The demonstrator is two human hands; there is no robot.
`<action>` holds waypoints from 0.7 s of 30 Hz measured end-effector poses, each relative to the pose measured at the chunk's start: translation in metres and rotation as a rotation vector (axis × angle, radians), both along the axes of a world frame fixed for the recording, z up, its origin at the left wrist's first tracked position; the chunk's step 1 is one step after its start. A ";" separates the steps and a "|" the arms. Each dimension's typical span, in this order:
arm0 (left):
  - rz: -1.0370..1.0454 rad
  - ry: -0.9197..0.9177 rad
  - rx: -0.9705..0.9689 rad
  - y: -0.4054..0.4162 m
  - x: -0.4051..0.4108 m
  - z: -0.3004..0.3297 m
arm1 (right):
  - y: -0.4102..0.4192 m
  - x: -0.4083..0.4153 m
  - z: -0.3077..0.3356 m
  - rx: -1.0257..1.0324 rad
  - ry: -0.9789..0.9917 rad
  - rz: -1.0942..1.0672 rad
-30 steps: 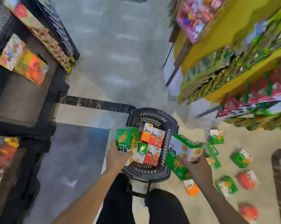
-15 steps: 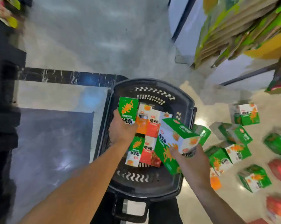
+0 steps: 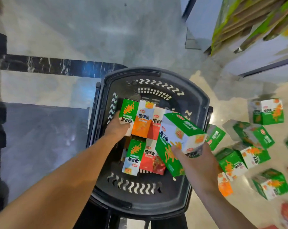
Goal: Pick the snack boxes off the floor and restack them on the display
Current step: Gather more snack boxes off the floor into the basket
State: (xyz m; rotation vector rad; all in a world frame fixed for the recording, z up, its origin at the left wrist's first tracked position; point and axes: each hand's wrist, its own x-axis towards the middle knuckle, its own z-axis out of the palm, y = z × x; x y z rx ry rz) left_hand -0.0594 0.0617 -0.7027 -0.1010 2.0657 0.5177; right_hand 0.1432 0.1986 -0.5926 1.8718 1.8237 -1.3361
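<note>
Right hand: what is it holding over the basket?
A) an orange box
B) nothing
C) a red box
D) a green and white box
D: the right hand grips a green and white box tilted above the right side of the basket, while the orange and red boxes already lie inside it.

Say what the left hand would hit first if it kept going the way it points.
Holding a green box, the left hand points into the basket; past that box, its perforated far wall looks first, though depth is unclear.
</note>
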 end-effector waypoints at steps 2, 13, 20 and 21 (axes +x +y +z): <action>-0.010 -0.015 0.020 -0.004 -0.003 0.001 | 0.001 -0.009 -0.006 0.007 -0.020 0.011; -0.120 0.036 0.206 -0.024 0.009 0.023 | 0.014 -0.047 -0.086 -0.227 0.012 -0.070; -0.318 0.006 0.206 -0.034 0.007 0.022 | 0.013 -0.046 -0.111 -0.304 0.012 0.041; -0.327 0.004 0.199 -0.035 0.007 0.023 | 0.016 -0.044 -0.112 -0.355 0.023 0.009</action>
